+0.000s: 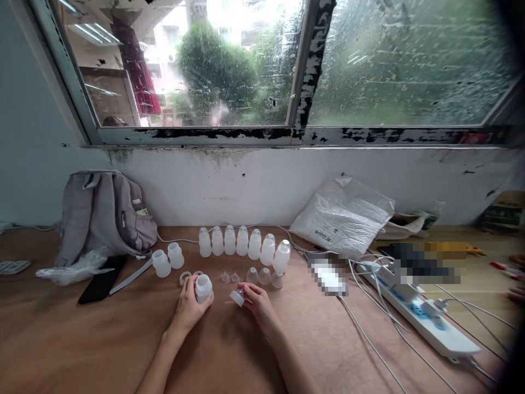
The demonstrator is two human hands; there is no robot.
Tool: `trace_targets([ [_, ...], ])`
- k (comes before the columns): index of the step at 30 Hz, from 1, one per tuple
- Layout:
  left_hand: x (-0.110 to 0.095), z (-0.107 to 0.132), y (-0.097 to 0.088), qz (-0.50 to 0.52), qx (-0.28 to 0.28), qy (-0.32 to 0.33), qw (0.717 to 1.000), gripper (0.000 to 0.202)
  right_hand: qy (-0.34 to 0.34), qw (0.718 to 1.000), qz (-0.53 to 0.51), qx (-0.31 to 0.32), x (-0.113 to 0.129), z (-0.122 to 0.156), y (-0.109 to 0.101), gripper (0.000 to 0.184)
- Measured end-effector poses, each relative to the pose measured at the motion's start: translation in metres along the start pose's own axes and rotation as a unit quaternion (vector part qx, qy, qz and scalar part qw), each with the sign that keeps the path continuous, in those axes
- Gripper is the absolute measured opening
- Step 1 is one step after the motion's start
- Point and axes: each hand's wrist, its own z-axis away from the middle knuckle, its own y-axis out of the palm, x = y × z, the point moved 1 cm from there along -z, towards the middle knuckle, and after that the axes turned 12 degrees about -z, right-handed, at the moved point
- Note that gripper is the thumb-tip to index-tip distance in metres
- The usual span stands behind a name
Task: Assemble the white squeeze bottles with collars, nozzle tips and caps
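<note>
My left hand (187,307) is wrapped round an open, frosted white baby bottle (204,287), held upright with its mouth uncovered. To its right, my right hand (261,307) pinches a small translucent bottle teat with a collar ring (237,297), tilted and apart from the bottle. Two white rings (185,278) lie just behind my left hand. Two clear teats (225,278) rest on the table between the hands, slightly farther back. Beyond my right hand stand three clear dome caps (264,276). Two more open bottles (161,264) stand at the left.
Several capped bottles (242,241) form a curved row at the back of the wooden table (229,355). At left are a grey backpack (102,213), plastic bag (77,268) and black phone (102,280). A silver mailer bag (342,216), power strip (422,312) and cables occupy the right.
</note>
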Motion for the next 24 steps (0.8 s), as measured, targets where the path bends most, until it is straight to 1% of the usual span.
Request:
trace_targets([
  [3, 0.001, -0.015, -0.019, -0.063, 0.037, 0.037, 0.997, 0.045, 0.020, 0.999, -0.021, -0.012, -0.001, -0.001, -0.003, 0.030],
  [5, 0.000, -0.035, -0.035, -0.115, 0.056, 0.059, 0.990, 0.046, 0.026, 0.999, -0.033, -0.025, -0.001, -0.002, -0.005, 0.032],
  [7, -0.002, -0.063, -0.052, -0.177, 0.073, 0.093, 0.977, 0.046, 0.025, 0.998, -0.038, -0.034, -0.001, -0.003, -0.007, 0.034],
  [8, -0.002, -0.079, -0.059, -0.227, 0.086, 0.107, 0.964, 0.045, 0.025, 0.998, -0.039, -0.037, -0.001, -0.004, -0.007, 0.034],
  [9, -0.002, -0.096, -0.064, -0.278, 0.105, 0.107, 0.949, 0.044, 0.026, 0.998, -0.038, -0.039, -0.001, -0.004, -0.007, 0.035],
  [11, 0.001, -0.126, -0.069, -0.301, 0.131, 0.102, 0.939, 0.042, 0.027, 0.998, -0.035, -0.042, -0.001, -0.004, -0.008, 0.035],
  [13, 0.007, -0.149, -0.067, -0.320, 0.158, 0.087, 0.930, 0.043, 0.029, 0.998, -0.033, -0.044, -0.002, -0.004, -0.007, 0.035],
  [16, 0.022, -0.167, -0.055, -0.342, 0.200, 0.061, 0.916, 0.046, 0.025, 0.998, -0.031, -0.042, -0.003, -0.004, -0.007, 0.035],
  [20, 0.040, -0.170, -0.037, -0.362, 0.234, 0.032, 0.902, 0.048, 0.023, 0.998, -0.030, -0.046, -0.004, -0.005, -0.007, 0.036],
  [24, 0.049, -0.170, -0.028, -0.371, 0.243, 0.031, 0.896, 0.048, 0.023, 0.998, -0.029, -0.052, -0.005, -0.007, -0.007, 0.035],
])
